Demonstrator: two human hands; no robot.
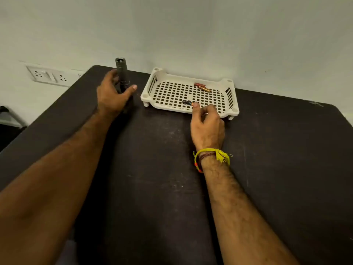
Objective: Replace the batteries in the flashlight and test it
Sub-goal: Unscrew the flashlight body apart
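A dark grey flashlight (pixel 121 73) stands upright near the table's far left edge, its top end open. My left hand (pixel 112 94) wraps loosely around its lower part, fingers behind and thumb in front. A white perforated plastic tray (pixel 227 109) sits at the back of the table. Inside it lie a dark battery (pixel 186 102) near the front and reddish-gold batteries (pixel 202 87) at the back. My right hand (pixel 207 124) reaches over the tray's front rim, with the thumb and index fingertips touching one end of the dark battery.
The dark scuffed table (pixel 162 178) runs up to a pale wall. A white socket panel (pixel 47 75) is on the wall at the left. A yellow thread band (pixel 214 155) circles my right wrist.
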